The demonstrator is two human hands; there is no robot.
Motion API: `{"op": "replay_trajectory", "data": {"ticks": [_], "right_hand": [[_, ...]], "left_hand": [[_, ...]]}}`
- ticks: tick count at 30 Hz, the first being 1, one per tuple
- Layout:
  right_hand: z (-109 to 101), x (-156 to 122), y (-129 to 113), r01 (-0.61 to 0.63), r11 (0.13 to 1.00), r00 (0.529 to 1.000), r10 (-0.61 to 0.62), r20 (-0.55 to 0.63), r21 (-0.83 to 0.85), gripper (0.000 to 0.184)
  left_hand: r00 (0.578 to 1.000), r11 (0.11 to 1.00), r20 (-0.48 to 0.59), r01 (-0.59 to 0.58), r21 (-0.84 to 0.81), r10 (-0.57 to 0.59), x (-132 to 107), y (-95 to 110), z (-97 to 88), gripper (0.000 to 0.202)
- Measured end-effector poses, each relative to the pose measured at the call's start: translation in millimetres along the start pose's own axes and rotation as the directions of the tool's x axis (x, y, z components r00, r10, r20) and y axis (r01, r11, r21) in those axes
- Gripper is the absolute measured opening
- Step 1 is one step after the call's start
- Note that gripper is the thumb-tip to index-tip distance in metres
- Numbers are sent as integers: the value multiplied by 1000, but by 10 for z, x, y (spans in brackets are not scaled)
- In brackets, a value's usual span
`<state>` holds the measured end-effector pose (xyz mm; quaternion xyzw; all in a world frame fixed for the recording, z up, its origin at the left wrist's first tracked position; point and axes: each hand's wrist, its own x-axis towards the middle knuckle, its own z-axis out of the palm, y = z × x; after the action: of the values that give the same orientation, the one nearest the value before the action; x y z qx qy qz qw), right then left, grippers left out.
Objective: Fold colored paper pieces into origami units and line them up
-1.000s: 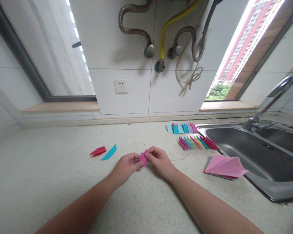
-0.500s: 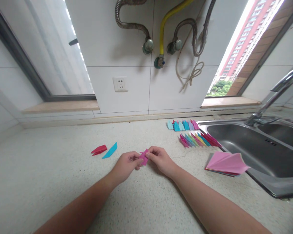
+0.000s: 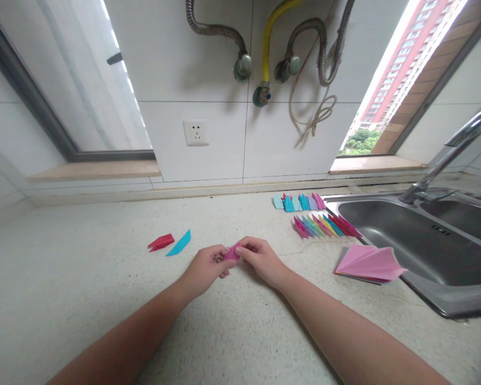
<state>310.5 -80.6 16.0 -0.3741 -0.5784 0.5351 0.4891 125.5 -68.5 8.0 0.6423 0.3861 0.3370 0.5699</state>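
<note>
A small folded piece of magenta paper (image 3: 233, 252) is pinched between my two hands above the countertop. My left hand (image 3: 208, 267) grips its left side between thumb and fingers. At its right upper end, my right hand (image 3: 260, 259) presses it between thumb and curled forefinger. Fingers cover much of the paper, so its exact folds are hidden. To the left of my hands lie a flat blue folded paper strip (image 3: 178, 243) with slanted ends and a red folded paper piece (image 3: 161, 243).
Folded paper pieces in several colours stand in a back row (image 3: 299, 202) and a front row (image 3: 324, 226) beside the steel sink (image 3: 385, 235). A stack of paper sheets (image 3: 366, 263), pink on top, lies at the sink's edge. The tap (image 3: 444, 155) rises behind.
The magenta paper has tilted flatter between my fingers, and less of it shows. Both hands keep their grip on it. The view has shifted slightly.
</note>
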Motion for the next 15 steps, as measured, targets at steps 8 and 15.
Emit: {"op": "replay_trajectory", "data": {"ticks": [8, 15], "right_hand": [[27, -32, -59, -6, 996, 1000, 8, -16, 87, 26], [17, -34, -64, 19, 1000, 1000, -19, -16, 18, 28]], "left_hand": [[1000, 996, -16, -3, 91, 4, -22, 75, -7, 20], [1000, 991, 17, -14, 134, 12, -77, 162, -14, 19]]}}
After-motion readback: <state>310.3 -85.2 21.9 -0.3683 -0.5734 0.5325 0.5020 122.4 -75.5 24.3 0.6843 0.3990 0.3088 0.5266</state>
